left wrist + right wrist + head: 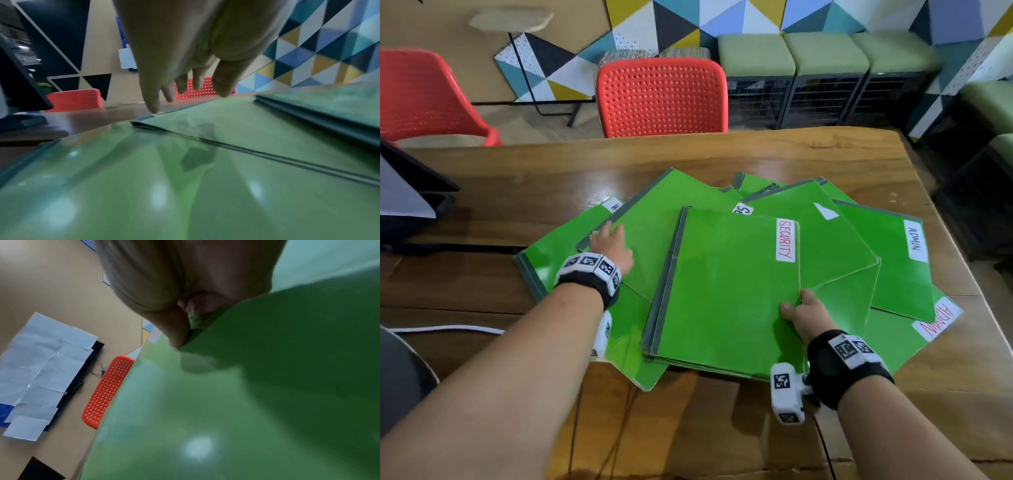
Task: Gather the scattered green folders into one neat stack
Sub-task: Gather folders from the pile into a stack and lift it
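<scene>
Broadly, a brown wooden surface (pixel 791 154) fills the head view, and on it a fan of glossy green card folders (pixel 654 219) lies spread and overlapping, corners pointing several ways. Behind it stand two red perforated plastic chairs (pixel 662 99) against a wall of coloured triangles, with green cushioned stools (pixel 825 54) to the right. Nearest the person, a small squared-up stack of green folders topped by one with a white "SECURITY" label (pixel 722 291) rests on the rest of the spread, its dark spine to the left. Farther right, two folders bear white "ADMIN" labels (pixel 916 240), one turned toward the near right corner. The right hand (pixel 806 317) holds the near right edge of the SECURITY stack, its grip clamped there: in the right wrist view the thumb (pixel 176 331) presses on top of a green cover while curled fingers tuck beneath it. The left hand (pixel 611 245) rests on a tilted folder at the left of the spread, its grip apart, with straight fingers (pixel 152 97) reaching toward that folder's far edge.
</scene>
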A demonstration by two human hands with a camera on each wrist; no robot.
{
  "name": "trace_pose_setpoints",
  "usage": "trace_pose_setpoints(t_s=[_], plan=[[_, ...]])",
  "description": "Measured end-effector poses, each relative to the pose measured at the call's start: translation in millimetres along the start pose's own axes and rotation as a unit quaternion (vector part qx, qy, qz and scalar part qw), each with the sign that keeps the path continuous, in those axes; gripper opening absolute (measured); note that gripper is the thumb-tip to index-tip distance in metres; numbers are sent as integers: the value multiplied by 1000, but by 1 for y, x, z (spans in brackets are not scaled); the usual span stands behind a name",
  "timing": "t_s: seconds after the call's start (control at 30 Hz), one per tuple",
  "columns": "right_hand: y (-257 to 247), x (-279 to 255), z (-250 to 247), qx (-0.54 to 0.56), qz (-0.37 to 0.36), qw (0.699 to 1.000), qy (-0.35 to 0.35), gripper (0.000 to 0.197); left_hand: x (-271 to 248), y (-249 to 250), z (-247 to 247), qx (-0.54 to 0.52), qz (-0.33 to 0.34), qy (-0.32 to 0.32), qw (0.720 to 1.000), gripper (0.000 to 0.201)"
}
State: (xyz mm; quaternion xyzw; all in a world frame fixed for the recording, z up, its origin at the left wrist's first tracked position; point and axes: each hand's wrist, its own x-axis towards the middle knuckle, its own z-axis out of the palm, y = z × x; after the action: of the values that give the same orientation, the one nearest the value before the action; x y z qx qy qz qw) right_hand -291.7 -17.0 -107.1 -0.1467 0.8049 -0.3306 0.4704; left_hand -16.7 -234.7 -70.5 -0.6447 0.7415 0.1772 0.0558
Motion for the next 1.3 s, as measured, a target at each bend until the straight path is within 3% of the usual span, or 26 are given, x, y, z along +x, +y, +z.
trace_pose_setpoints(t_s=[0.1,0.27,0.33,0.43,0.5,0.57,0.6,0.67,0.7,0.77,0.83,0.93,1.0,1.07,1.17,1.23,1.3], plan=[[0,-1,-3,0,-5,1000,5,63,16,-25,4,79,-28,-61,995,62],[-15,-5,-16,-14,-42,998,51,60,3,-28,7,50,-73,-39,995,64],[-21,-10,-16,8,-41,998,47,60,-5,-28,10,28,-100,-39,994,77],[-27,-19,-11,64,-32,997,41,60,-18,-31,14,12,-120,-87,989,112],[-28,-25,-5,65,-34,996,42,61,-32,-31,16,18,-116,-114,987,117],[-27,-30,1,56,-31,997,43,61,-49,-29,21,-32,-109,-120,986,99],[-26,-32,4,56,-25,997,39,59,-57,-29,24,-78,-106,-106,986,77],[-24,-38,9,59,-13,998,25,43,-75,-29,28,-164,-108,-73,978,39],[-23,-42,11,64,-11,998,18,31,-84,-30,29,-194,-105,-68,973,33],[-19,-50,14,62,-11,998,13,25,-106,-32,34,-241,-102,-72,962,34],[-17,-59,16,63,-7,998,-2,42,-127,-35,44,-283,-106,-70,951,37],[-17,-73,17,68,-25,997,-11,45,-150,-37,60,-401,-121,-86,904,45],[-18,-79,15,70,-38,997,-2,51,-156,-38,60,-393,-123,-89,907,47],[-18,-81,13,79,-54,995,2,54,-157,-43,51,-350,-141,-33,925,42],[-16,-84,9,80,-43,996,-5,55,-154,-64,35,-289,-242,53,925,49],[-14,-85,5,75,-27,997,-12,54,-151,-85,32,-272,-316,28,908,66],[-11,-86,1,77,-19,997,-11,57,-146,-101,34,-320,-317,-10,893,63]])
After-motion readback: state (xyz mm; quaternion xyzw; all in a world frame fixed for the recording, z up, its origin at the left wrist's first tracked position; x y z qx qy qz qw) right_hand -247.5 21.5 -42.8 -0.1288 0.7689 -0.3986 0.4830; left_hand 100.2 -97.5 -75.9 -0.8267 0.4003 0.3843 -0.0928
